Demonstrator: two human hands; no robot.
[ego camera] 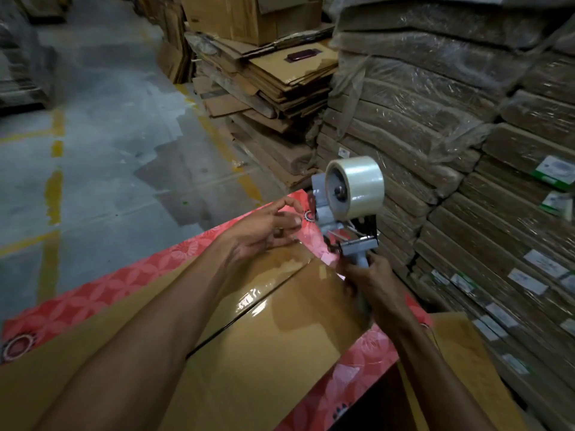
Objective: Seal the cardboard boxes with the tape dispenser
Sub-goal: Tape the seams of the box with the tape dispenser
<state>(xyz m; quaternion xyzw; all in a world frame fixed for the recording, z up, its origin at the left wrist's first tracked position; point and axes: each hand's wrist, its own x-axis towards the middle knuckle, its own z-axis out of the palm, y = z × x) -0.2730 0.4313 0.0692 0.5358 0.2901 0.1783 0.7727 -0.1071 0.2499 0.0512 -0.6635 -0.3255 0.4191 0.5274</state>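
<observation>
Clear tape (253,301) behind your right hand (370,281), clenched round the tape dispenser (348,209), may wrinkle unless your spread-fingered left hand (264,233) presses it.

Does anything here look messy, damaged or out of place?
The pile of flattened cartons behind the box is ragged: sheets jut out at odd angles with bent, torn edges, and a small dark object lies on top. The tape on the box is wrinkled near the seam. The tape dispenser in the right hand looks normal.
</observation>
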